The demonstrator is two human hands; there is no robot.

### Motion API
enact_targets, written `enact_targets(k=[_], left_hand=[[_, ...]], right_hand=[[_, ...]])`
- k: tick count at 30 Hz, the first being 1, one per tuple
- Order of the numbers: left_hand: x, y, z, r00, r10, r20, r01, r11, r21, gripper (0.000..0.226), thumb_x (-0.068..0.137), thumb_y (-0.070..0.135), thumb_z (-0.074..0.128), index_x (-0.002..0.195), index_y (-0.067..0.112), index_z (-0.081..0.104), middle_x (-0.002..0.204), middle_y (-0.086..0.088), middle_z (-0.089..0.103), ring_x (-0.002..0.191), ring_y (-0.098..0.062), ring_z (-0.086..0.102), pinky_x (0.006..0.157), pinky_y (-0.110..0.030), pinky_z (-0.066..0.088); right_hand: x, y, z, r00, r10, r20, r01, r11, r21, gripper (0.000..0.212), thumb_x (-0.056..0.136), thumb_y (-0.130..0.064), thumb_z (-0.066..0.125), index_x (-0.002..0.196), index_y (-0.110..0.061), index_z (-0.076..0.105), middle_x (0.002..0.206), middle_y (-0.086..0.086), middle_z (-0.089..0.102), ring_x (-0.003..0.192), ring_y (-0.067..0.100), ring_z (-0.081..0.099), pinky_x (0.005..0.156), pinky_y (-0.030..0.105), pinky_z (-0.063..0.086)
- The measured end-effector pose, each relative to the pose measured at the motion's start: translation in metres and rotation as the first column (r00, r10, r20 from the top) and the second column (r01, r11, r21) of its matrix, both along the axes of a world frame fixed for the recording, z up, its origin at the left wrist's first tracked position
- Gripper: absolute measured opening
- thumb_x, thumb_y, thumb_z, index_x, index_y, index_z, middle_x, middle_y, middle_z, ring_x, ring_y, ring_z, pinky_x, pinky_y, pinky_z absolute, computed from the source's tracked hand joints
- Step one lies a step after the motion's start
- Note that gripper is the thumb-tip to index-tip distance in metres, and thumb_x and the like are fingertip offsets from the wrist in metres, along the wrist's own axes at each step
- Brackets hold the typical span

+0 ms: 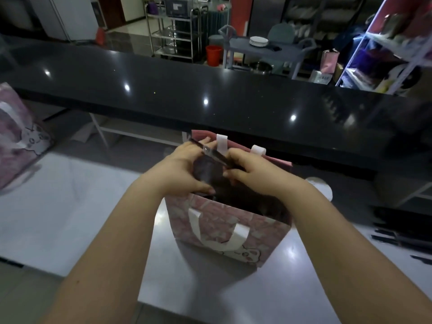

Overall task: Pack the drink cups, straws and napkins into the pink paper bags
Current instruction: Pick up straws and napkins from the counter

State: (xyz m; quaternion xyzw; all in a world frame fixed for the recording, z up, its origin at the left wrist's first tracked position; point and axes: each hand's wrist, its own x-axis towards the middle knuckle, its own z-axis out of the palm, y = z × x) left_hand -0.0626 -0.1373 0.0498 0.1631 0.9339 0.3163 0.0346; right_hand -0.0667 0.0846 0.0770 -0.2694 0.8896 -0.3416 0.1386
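A pink paper bag (pixel 217 230) with white handles stands open on the steel counter in front of me. Both hands are over its mouth. My left hand (pixel 184 167) and my right hand (pixel 247 169) together hold a dark, thin wrapped item (pixel 211 153), probably a straw in its sleeve, across the opening. A dark shape inside the bag (pixel 208 174) sits between my hands; I cannot tell what it is. A white round lid or cup top (pixel 321 187) shows just behind my right wrist.
A second pink bag (pixel 18 136) stands at the far left edge. A raised black counter (pixel 210 94) runs across behind the bag. Several dark wrapped straws (pixel 402 239) lie on the steel surface at the right. Shelves and carts fill the room beyond.
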Motion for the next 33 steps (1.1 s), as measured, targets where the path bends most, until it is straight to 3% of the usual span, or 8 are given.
enact_targets(k=[2,5,8,10,15,21,26,33], left_hand=[[0.000,-0.004,-0.004,1.000,-0.004,-0.022,0.004,1.000,-0.023,0.115,0.047,0.064,0.079,0.144,0.058,0.017,0.153,0.030,0.017,0.145,-0.004,0.009,0.118,-0.040,0.024],[0.004,-0.008,-0.006,0.996,-0.002,-0.091,0.000,1.000,-0.014,0.113,0.054,0.053,0.086,0.147,0.050,0.021,0.151,0.028,0.023,0.144,-0.003,0.014,0.118,-0.042,0.026],[0.009,-0.004,-0.003,0.991,0.005,-0.130,-0.012,0.999,-0.047,0.103,0.060,0.051,0.085,0.147,0.045,0.028,0.153,0.019,0.028,0.141,-0.006,0.019,0.116,-0.041,0.028],[0.012,0.003,0.002,0.977,0.015,-0.211,-0.051,0.985,-0.164,0.093,0.068,0.054,0.079,0.146,0.042,0.031,0.153,0.015,0.032,0.142,-0.011,0.023,0.114,-0.045,0.029],[0.014,0.033,0.020,0.898,0.042,-0.438,-0.199,0.927,-0.319,0.066,0.080,0.055,0.066,0.139,0.032,0.044,0.134,0.006,0.053,0.127,-0.021,0.041,0.101,-0.045,0.034],[0.011,0.095,0.037,0.874,-0.063,-0.483,-0.105,0.944,-0.314,0.049,0.087,0.048,0.058,0.133,0.033,0.050,0.125,0.005,0.056,0.120,-0.022,0.046,0.096,-0.043,0.035],[0.013,0.176,0.038,0.884,-0.155,-0.441,0.029,0.960,-0.280,0.045,0.091,0.042,0.053,0.135,0.032,0.050,0.129,0.004,0.054,0.121,-0.022,0.044,0.097,-0.041,0.031],[0.047,0.290,0.024,0.902,-0.255,-0.350,0.193,0.960,-0.203,0.041,0.092,0.038,0.053,0.132,0.031,0.052,0.127,0.004,0.055,0.120,-0.023,0.045,0.097,-0.042,0.032]], right_hand=[[-0.005,0.006,-0.010,0.998,-0.010,-0.061,0.021,0.981,0.192,0.009,0.096,-0.031,0.055,0.098,-0.039,0.051,0.093,-0.015,0.061,0.087,0.010,0.060,0.071,0.026,0.046],[-0.010,0.006,-0.022,0.985,-0.007,-0.170,0.077,0.910,0.408,0.012,0.098,-0.028,0.050,0.110,-0.030,0.052,0.105,-0.004,0.063,0.090,0.019,0.060,0.074,0.034,0.047],[-0.013,0.001,-0.027,0.979,-0.010,-0.204,0.117,0.848,0.517,0.018,0.097,-0.028,0.052,0.115,-0.023,0.051,0.109,0.004,0.063,0.091,0.023,0.059,0.076,0.038,0.050],[-0.014,0.000,-0.025,0.976,-0.007,-0.219,0.128,0.832,0.540,0.026,0.095,-0.033,0.056,0.118,-0.022,0.050,0.112,0.005,0.061,0.089,0.021,0.056,0.074,0.035,0.047],[-0.006,0.015,-0.005,0.969,-0.069,-0.237,0.175,0.871,0.460,0.027,0.092,-0.037,0.060,0.118,-0.031,0.054,0.113,-0.003,0.063,0.094,0.018,0.059,0.076,0.034,0.048],[0.021,0.065,0.030,0.931,-0.286,-0.226,0.338,0.910,0.240,0.022,0.086,-0.035,0.069,0.104,-0.043,0.060,0.093,-0.019,0.063,0.085,0.001,0.059,0.078,0.033,0.054],[0.060,0.138,0.035,0.777,-0.553,-0.302,0.605,0.789,0.112,0.024,0.084,-0.031,0.071,0.103,-0.041,0.060,0.090,-0.020,0.062,0.085,0.003,0.059,0.077,0.037,0.054],[0.121,0.226,0.007,0.640,-0.689,-0.341,0.755,0.646,0.112,0.031,0.086,-0.018,0.070,0.115,-0.028,0.062,0.111,-0.012,0.061,0.104,0.009,0.055,0.087,0.037,0.052]])
